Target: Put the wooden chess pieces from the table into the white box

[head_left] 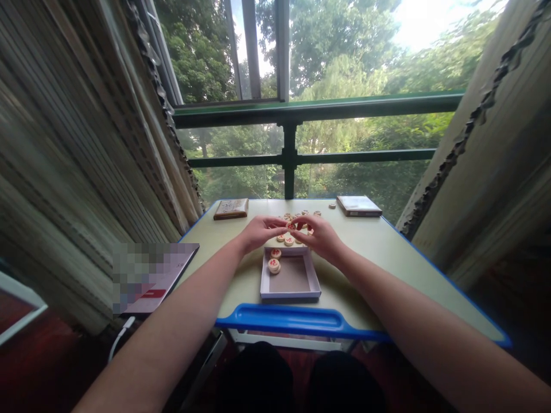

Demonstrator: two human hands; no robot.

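Above the table, a round xiangqi piece [291,226] with a red character is held up between my two hands. My right hand [317,234] pinches it from the right with thumb and fingers. From the left, the fingertips and thumb of my left hand [263,232] close on its other side. Just below the hands stands a shallow white box [319,291], open at the top. Red-marked pieces [274,265] lie in its left part, some stacked. Beyond the box, several loose pieces [288,241] are spread on the table, partly hidden by my hands.
A brown box [231,208] sits at the table's back left and a flat pale case [359,206] at the back right, with a lone piece [332,206] beside it. A blue tray edge [288,315] lines the table's front. A laptop-like object [176,272] is at left.
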